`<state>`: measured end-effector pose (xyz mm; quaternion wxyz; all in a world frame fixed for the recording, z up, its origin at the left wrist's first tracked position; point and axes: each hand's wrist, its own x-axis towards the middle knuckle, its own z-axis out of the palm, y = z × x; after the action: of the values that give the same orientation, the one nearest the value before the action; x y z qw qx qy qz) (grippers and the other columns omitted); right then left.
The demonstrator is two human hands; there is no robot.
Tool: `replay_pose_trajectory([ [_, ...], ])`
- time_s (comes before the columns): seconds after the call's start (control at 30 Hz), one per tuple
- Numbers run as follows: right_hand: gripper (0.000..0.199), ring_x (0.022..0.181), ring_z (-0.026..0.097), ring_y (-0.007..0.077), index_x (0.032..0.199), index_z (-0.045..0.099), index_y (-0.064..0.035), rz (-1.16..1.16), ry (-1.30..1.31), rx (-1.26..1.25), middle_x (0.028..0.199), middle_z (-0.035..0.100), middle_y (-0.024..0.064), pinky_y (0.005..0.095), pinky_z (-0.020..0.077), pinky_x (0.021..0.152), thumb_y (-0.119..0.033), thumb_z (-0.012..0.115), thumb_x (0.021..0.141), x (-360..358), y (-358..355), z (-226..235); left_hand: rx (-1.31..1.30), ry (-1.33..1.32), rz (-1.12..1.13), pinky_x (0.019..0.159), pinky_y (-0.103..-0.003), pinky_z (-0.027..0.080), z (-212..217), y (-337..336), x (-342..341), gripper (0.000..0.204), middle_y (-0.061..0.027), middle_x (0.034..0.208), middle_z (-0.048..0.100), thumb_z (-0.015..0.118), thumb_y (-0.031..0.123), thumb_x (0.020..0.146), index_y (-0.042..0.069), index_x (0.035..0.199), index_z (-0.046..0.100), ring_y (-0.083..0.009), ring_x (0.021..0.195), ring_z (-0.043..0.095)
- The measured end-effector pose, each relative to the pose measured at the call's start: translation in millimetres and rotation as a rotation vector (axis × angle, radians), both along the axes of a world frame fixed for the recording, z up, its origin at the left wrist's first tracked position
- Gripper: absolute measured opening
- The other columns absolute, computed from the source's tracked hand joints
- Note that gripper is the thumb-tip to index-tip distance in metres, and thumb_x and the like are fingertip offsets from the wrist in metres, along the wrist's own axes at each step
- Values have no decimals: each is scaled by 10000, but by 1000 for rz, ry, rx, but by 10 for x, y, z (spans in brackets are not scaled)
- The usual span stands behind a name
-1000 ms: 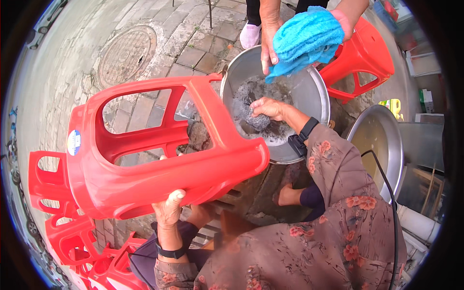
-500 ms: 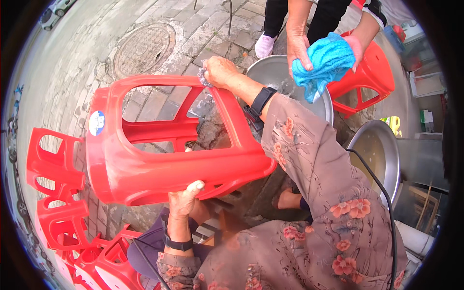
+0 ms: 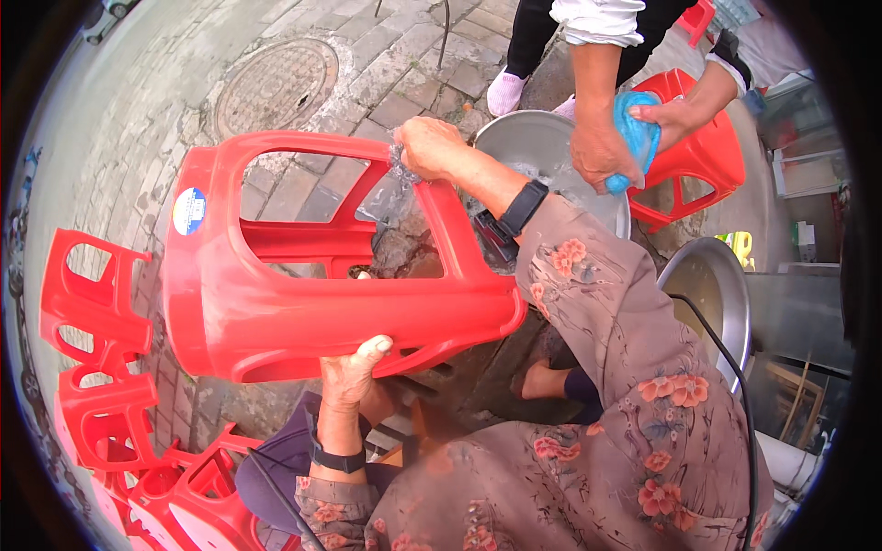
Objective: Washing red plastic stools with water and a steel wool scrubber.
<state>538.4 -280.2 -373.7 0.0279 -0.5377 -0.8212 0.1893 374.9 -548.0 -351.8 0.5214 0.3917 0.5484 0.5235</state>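
A red plastic stool lies on its side in front of me, its seat end to the left and its legs to the right. My left hand grips its near lower edge, thumb up on the outer face and fingers mostly hidden. At the far leg, my right hand is closed on a grey mesh scouring pad, pressed against the plastic. Across from me, a co-worker's two hands squeeze a blue cloth over a metal basin holding water.
Another red stool stands beyond the basin at the right. A second metal basin with murky water is close to my right arm. Several red stools crowd the left side. A round manhole cover lies in the paving.
My right hand has shifted slightly right and down along the stool's far leg with the scouring pad. The co-worker's hands have bunched the blue cloth tightly. My left hand keeps its hold.
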Motion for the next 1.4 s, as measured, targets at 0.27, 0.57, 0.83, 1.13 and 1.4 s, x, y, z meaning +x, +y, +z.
replay_pose_trajectory([
  [0.27, 282, 966, 606, 379, 984, 659, -57, -46, 63, 64, 1073, 602, 213, 432, 490, 844, -95, 554, 725, 61, -178, 30, -39, -6, -86, 586, -269, 464, 52, 61, 53, 594, -56, 841, 581, 705, 171, 778, -36, 1285, 476, -144, 682, 540],
  [0.57, 248, 846, 623, 390, 867, 663, -20, -181, 387, 180, 829, 637, 247, 454, 488, 788, -191, 577, 709, 355, -246, -52, -38, -52, 3, 557, -270, 466, 17, 98, -76, 722, -79, 876, 585, 715, 204, 756, -46, 1350, 389, -157, 670, 545],
  [0.83, 265, 856, 630, 396, 908, 678, -30, -549, -71, -40, 923, 645, 242, 453, 491, 821, -218, 624, 729, 1710, -884, -1263, -32, -134, 8, 742, -304, 486, 82, 157, -4, 642, -81, 1109, 575, 725, 145, 722, -25, 1287, 473, -174, 841, 560],
  [1.13, 205, 831, 586, 120, 924, 658, -9, -350, 881, -738, 896, 645, 39, 256, 467, 755, -48, 612, 727, 1744, -658, -776, -43, -15, 1, 679, -308, 539, 31, 146, -30, 816, -165, 1389, 399, 765, 276, 706, 2, 1358, 358, -240, 1062, 544],
  [1.4, 268, 854, 623, 386, 897, 657, -39, -23, 131, 74, 836, 641, 221, 433, 494, 740, -172, 635, 666, 203, 120, 89, -59, -4, -4, 592, -293, 520, -14, 26, -10, 784, -127, 1139, 549, 760, 293, 710, -18, 1327, 390, -202, 848, 581],
])
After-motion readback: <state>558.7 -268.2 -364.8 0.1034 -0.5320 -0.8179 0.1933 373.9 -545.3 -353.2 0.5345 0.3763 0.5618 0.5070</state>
